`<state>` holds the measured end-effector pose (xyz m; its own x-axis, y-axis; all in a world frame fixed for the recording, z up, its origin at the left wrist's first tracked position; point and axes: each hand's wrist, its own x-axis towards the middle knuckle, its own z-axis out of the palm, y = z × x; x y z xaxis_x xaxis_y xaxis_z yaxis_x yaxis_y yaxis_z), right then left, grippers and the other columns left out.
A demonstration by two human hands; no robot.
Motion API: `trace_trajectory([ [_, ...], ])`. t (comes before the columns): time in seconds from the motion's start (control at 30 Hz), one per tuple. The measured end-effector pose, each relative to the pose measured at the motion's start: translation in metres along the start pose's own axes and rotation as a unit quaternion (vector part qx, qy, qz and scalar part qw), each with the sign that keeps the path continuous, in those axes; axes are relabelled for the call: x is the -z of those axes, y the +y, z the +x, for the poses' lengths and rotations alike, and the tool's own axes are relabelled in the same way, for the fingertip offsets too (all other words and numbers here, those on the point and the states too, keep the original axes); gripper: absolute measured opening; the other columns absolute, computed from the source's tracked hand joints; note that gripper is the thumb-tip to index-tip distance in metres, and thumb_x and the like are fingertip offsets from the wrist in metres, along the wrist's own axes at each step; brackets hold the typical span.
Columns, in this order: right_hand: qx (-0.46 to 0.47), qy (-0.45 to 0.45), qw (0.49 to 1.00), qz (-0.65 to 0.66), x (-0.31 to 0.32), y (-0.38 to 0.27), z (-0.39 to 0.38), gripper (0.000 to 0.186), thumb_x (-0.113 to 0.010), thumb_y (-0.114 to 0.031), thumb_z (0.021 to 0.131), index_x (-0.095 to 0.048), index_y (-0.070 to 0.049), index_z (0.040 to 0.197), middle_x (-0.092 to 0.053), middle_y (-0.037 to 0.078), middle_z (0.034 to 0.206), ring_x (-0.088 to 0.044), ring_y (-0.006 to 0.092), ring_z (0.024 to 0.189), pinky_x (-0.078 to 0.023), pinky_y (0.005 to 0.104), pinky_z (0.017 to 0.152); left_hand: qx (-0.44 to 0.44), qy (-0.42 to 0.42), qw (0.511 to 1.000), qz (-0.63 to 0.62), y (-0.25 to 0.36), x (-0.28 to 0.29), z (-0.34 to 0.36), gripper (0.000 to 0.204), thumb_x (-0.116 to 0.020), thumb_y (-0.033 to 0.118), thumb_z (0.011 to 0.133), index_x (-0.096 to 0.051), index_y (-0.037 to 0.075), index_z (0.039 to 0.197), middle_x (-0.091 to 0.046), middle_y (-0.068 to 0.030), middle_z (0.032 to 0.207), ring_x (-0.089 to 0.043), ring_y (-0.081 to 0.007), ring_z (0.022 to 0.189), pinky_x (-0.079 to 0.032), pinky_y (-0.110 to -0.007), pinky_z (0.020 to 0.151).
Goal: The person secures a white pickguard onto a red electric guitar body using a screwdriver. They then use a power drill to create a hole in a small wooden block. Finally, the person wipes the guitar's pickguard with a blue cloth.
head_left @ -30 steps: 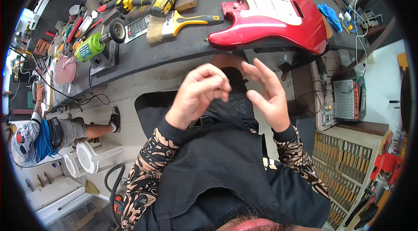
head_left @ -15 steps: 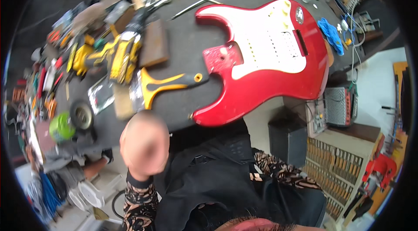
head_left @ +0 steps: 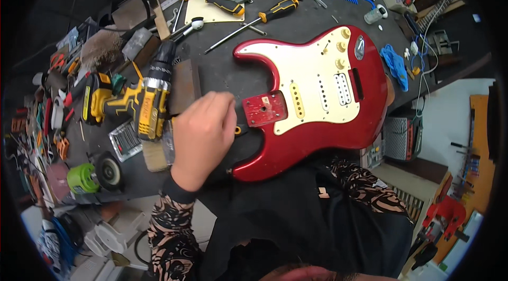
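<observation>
A red electric guitar body [head_left: 317, 148] with a cream pickguard [head_left: 309, 90] lies on the dark workbench. Its bare neck pocket [head_left: 264, 108] faces left and shows several holes. My left hand [head_left: 203, 133] is raised just left of that pocket, over the paintbrush. Its fingers are curled together, and whatever they may hold is hidden. Below the hand, the brush's pale bristles [head_left: 154, 155] and the end of its black-and-yellow handle [head_left: 238, 130] still show. My right sleeve [head_left: 370, 186] reaches toward the lower edge of the body, where the right hand is out of sight.
Left of my hand lie a yellow-black cordless drill [head_left: 151, 101], a brown block [head_left: 185, 85] and a green angle grinder [head_left: 84, 178]. Screwdrivers [head_left: 278, 10] and a white plate [head_left: 211, 11] lie behind. A blue cloth [head_left: 394, 66] rests beyond the body's right side.
My left hand has moved up and right, from the bench's front edge to above the brush handle near the neck pocket. The whole view has shifted, with the bench appearing lower.
</observation>
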<state>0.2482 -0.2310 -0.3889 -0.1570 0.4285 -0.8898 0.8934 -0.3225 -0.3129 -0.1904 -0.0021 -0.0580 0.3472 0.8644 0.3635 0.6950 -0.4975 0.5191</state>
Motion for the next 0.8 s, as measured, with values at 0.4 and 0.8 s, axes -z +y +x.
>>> trace_trajectory([
  [0.4, 0.230, -0.133, 0.944, 0.198, 0.248, 0.004, -0.260, 0.027, -0.063, -0.018, 0.108, -0.073, 0.006, 0.116, -0.080, 0.017, 0.114, -0.078, 0.0223, 0.102, -0.059, 0.0330, 0.093, 0.063, -0.031, 0.955, 0.289, 0.008, -0.039, 0.018, 0.016, -0.069, 0.019, 0.097, -0.067, 0.004, 0.091, -0.072, -0.0186, 0.086, -0.070, -0.0414, 0.084, -0.056, -0.051, 0.074],
  [0.8, 0.082, 0.670, 0.679, -0.288, 0.374, -0.027, -0.196, 0.020, -0.072, -0.018, 0.095, -0.071, -0.005, 0.110, -0.069, 0.009, 0.111, -0.064, 0.0329, 0.108, -0.048, 0.0433, 0.092, 0.064, 0.016, 0.962, 0.266, 0.033, -0.027, 0.004, 0.016, -0.071, 0.013, 0.098, -0.074, 0.003, 0.110, -0.073, -0.0184, 0.092, -0.071, -0.0394, 0.086, -0.056, -0.046, 0.076],
])
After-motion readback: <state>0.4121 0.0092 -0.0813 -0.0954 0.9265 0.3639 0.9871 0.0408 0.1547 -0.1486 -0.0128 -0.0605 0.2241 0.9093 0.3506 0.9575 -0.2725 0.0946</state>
